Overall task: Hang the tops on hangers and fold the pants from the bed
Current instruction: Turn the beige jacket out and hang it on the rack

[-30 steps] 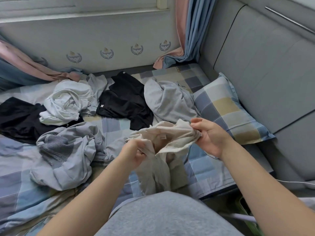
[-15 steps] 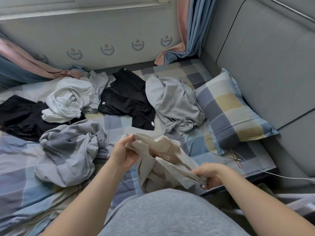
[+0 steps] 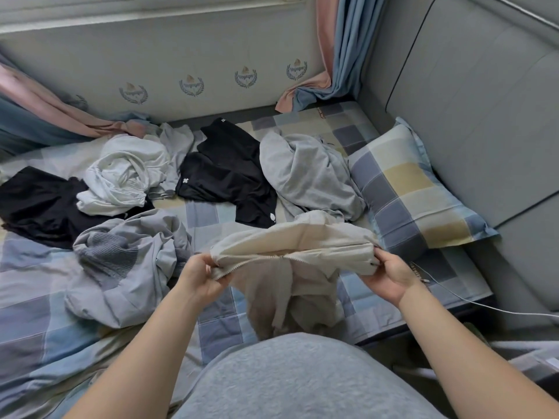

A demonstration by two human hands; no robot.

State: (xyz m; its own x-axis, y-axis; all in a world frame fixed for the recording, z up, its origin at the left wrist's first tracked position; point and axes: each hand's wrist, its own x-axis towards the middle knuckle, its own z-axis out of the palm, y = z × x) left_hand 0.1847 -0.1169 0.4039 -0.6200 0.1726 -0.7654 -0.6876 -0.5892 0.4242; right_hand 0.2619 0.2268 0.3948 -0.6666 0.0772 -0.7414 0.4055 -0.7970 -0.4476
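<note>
A beige zip-up garment is stretched between my hands above the near edge of the bed, its lower part hanging down. My left hand pinches its left end by the zipper edge. My right hand grips its right end. Spread over the bed behind it lie a blue-grey ribbed garment, a white top, a black garment, a second black garment at the far left and a light grey garment.
A checked pillow leans against the grey padded headboard on the right. A white cable trails off the bed's right corner. Pink and blue curtains hang by the back wall. My grey shirt fills the bottom of the view.
My right hand rose from the bed's edge and moved out to the right. The beige garment, bunched before, is now pulled out wide between both hands.
</note>
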